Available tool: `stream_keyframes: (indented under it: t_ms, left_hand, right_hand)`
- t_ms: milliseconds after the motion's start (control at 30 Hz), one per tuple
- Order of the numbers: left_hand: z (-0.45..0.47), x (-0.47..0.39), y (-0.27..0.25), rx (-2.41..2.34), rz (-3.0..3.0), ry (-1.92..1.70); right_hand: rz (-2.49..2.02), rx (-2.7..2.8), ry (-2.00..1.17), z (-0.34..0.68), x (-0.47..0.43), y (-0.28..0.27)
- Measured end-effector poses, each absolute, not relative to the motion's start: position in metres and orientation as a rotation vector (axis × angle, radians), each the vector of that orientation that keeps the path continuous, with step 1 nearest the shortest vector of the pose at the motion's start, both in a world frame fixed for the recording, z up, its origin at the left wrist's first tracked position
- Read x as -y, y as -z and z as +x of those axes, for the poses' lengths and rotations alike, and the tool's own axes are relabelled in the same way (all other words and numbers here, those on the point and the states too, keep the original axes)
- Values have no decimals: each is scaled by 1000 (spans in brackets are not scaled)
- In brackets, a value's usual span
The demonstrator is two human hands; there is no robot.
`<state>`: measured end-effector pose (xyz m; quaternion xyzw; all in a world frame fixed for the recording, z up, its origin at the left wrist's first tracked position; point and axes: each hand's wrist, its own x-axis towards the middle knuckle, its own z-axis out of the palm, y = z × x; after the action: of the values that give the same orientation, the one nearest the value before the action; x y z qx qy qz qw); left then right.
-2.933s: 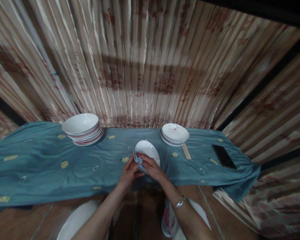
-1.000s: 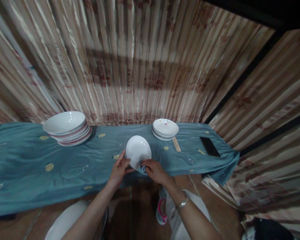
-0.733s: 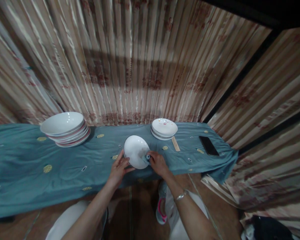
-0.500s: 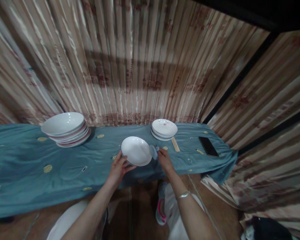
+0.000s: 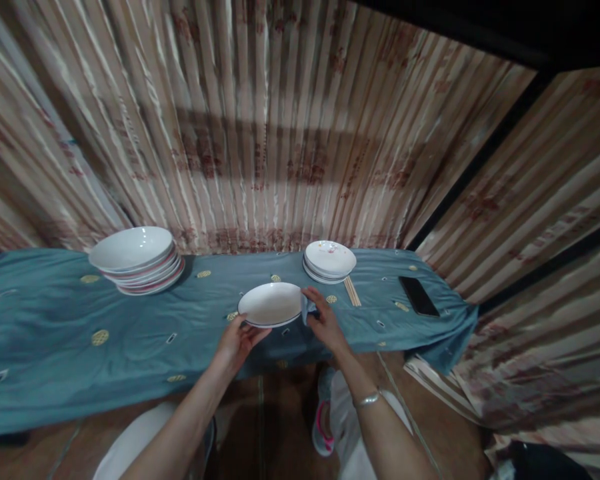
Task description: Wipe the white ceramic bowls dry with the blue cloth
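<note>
A white plate with a dark rim (image 5: 270, 305) is held above the front part of the table, tilted. My left hand (image 5: 237, 341) grips its lower left edge, thumb at the rim and fingers underneath. At the plate's right edge, my right hand (image 5: 323, 319) is closed on a light blue cloth (image 5: 305, 308), pressing it against the rim. Part of the cloth is hidden by the fingers.
A stack of white bowls and plates (image 5: 135, 257) stands at the left. Back right are several stacked small plates (image 5: 329, 259), with chopsticks (image 5: 352, 291) beside them. A black phone (image 5: 419, 296) lies farther right on the blue tablecloth (image 5: 130, 360). A pleated curtain (image 5: 260, 147) hangs behind.
The plate has tipped, so its inside now shows as a narrower oval. My right hand has moved slightly left, with the cloth now folded around the plate's right edge.
</note>
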<state>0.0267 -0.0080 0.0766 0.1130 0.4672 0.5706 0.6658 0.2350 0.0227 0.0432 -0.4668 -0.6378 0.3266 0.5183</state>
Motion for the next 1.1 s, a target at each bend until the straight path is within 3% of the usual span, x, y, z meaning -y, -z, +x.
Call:
stream_keyframes:
  t_ms: [267, 667, 800, 967, 1100]
  left_hand:
    - [25, 10, -74, -1061, 339, -1257]
    - [29, 16, -62, -988, 437, -1154]
    - [24, 18, -55, -1166, 523, -1248]
    - [25, 26, -73, -1301, 1093, -1473]
    - [37, 28, -88, -1165, 1262, -1300]
  right_hand:
    - [-1174, 1855, -434, 234, -13, -52]
    - [-1188, 1980, -337, 240, -9, -74]
    - [-1244, 1981, -330, 238, -11, -79]
    - [-1266, 2002, -298, 233, -13, -85]
    - [-1263, 2030, -292, 224, -13, -91]
